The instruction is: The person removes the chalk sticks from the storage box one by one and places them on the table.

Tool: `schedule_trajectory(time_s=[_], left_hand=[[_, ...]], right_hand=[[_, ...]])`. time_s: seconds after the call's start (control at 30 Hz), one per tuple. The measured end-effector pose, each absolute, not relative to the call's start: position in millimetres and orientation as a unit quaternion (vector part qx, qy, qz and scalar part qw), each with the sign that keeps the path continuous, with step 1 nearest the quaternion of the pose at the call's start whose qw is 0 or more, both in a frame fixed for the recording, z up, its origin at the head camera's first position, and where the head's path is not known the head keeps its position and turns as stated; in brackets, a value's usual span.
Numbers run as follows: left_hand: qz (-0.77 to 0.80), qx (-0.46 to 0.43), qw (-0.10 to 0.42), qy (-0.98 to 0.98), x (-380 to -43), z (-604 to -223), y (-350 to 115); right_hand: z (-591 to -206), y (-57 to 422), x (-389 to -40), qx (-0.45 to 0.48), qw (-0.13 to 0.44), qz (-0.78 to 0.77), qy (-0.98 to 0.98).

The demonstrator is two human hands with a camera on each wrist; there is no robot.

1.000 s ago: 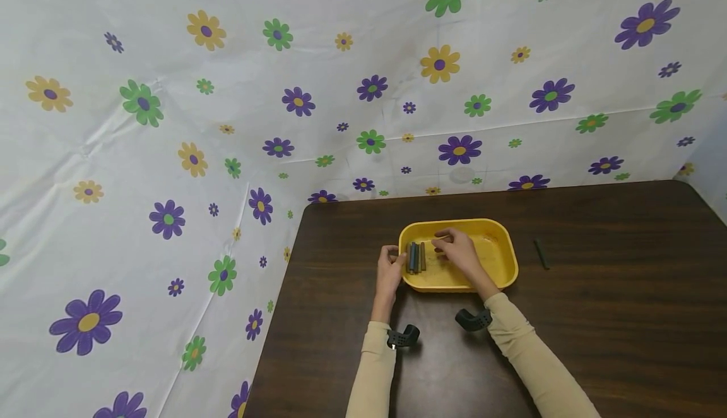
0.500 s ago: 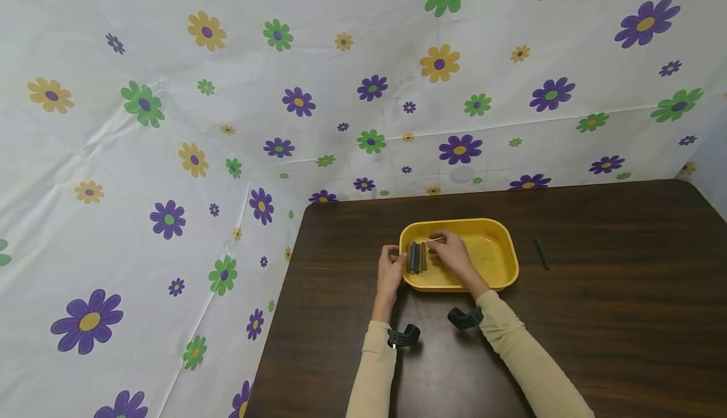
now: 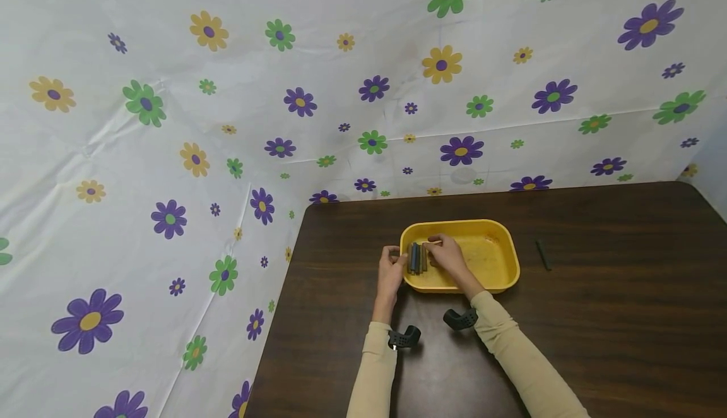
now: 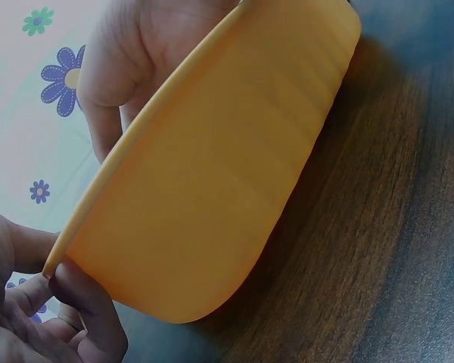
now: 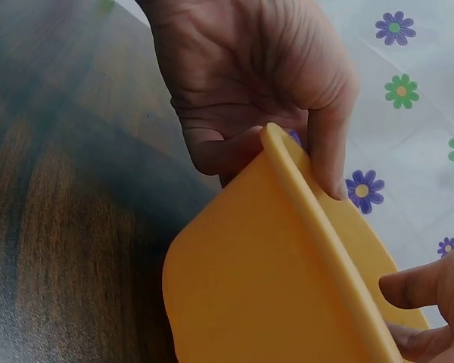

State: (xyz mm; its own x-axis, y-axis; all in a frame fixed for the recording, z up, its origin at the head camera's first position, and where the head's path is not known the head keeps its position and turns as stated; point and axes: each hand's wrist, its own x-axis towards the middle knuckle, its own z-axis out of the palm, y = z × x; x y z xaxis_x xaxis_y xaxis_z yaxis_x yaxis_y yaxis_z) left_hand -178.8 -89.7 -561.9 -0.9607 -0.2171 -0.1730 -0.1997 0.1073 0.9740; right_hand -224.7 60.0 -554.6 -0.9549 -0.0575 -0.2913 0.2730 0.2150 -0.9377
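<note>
A yellow plastic tray (image 3: 493, 287) stands on the dark table. Several thin dark sticks, crayon-like (image 3: 417, 258), lie side by side along its left end. With thumb inside and fingers outside, my left hand (image 3: 390, 274) grips the left rim; the left wrist view also shows this left hand (image 4: 68, 318) pinching the edge. My right hand (image 3: 451, 259) reaches into the tray, fingertips right at the upper end of the rightmost stick. In the right wrist view, thumb and finger of the right hand (image 5: 435, 299) stand apart beyond the rim, and the tray wall hides the sticks.
One dark green stick (image 3: 543, 254) lies on the table (image 3: 619, 317) to the right of the tray. Behind and to the left hangs a white sheet (image 3: 238, 58) printed with flowers. Both wrists wear black camera mounts (image 3: 404, 337).
My right hand has moved left inside the tray, from the middle up to the row of sticks. The left hand has stayed at the rim.
</note>
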Motion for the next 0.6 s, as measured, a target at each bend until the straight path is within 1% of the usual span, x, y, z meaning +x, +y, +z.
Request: schedule_trajectory(time_s=[0.43, 0.6], left_hand=[[-0.651, 0.135, 0.011, -0.747, -178.4, -562.8, -90.4], [-0.653, 0.132, 0.011, -0.745, -178.0, -563.2, -90.6]], right_hand=[[-559.2, 55.5, -226.1, 0.104, 0.168, -0.665, 0.720], [-559.2, 54.1, -225.9, 0.108, 0.167, -0.675, 0.711]])
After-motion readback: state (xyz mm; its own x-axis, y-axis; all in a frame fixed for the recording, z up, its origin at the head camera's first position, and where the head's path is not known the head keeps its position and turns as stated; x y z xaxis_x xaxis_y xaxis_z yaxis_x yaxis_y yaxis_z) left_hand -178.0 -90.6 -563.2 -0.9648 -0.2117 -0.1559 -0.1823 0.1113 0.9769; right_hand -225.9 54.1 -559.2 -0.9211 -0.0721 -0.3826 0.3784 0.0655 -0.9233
